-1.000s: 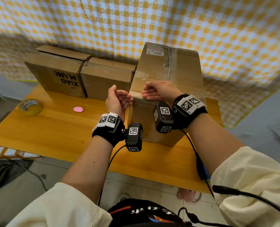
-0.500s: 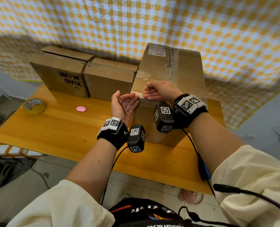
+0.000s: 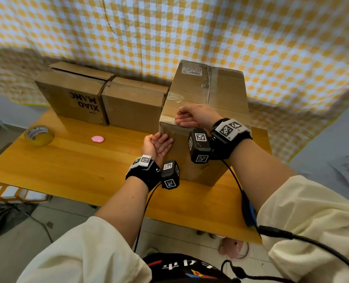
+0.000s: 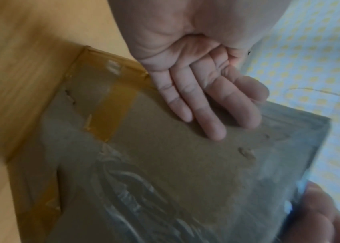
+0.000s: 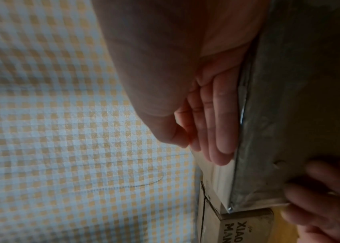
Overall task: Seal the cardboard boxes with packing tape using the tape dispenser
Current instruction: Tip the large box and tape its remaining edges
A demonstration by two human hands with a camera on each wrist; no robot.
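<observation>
Cardboard of the tall box (image 3: 226,92), stood on the wooden table (image 3: 67,160), is pressed by the flat left hand (image 3: 157,146) near its front edge; the top front edge is covered by the right hand (image 3: 194,117), fingers straight, nothing grasped.

Three cardboard boxes stand in a row on the table (image 3: 71,168), along its far side. The tall box (image 3: 220,94) is at the right end — it rises above the other two. The middle box (image 3: 132,103) touches its left side, and the left box (image 3: 73,92) stands just beside the middle one. The tape roll (image 3: 39,134) lies near the table's left edge, in front of the left box, and a small oval thing (image 3: 97,139) lies to its right, before the middle box. The left hand (image 3: 157,147) lies flat on the tall box's near face, by its left corner — the right hand (image 3: 196,117) rests on the top near edge, above it.
</observation>
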